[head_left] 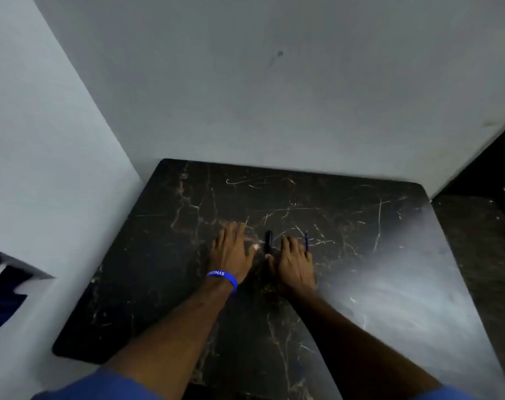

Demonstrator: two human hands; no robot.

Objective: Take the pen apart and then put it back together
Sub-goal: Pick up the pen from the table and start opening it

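Blue sleeves [109,383] frame two bare forearms reaching over the dark marble-patterned desk [361,284]. Both the left hand [232,249], with a blue wristband [223,278], and the right hand [293,262] lie flat, released. Between them lies the black pen barrel [268,241]; a thin blue refill [306,241] lies just beside the right hand's outer fingers.

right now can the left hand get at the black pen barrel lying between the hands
Probably yes: the left hand lies flat on the dark marble table just beside the black pen barrel, nothing between them.
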